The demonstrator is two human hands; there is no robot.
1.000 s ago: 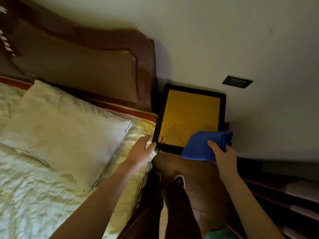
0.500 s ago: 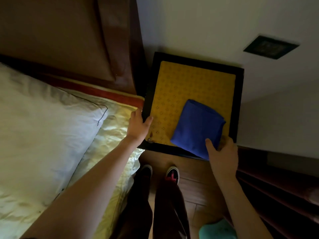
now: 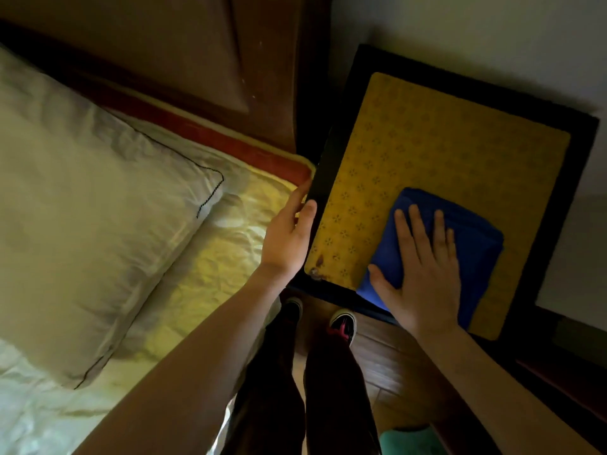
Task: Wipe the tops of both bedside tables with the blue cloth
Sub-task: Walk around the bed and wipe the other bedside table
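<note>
Half a second ago the right hand [image 3: 423, 274] only pinched the near edge of the blue cloth [image 3: 460, 231]; now it lies flat on top of it, fingers spread and straight, pressing the folded cloth down onto the bedside table [image 3: 328, 165]. That cloth sits on the near right part of the yellow patterned mat [image 3: 427, 142] covering the tabletop, one corner reaching over the table's dark front rim; the left hand [image 3: 289, 234] grips the table's left edge beside the bed, thumb curled over the black rim and the other fingers down its side. To the left, a white pillow [image 3: 82, 198] rests on pale sheets below the brown headboard [image 3: 184, 54]; the person's dark trousers and shoes [image 3: 343, 323] stand on the wooden floor just before the table.
</note>
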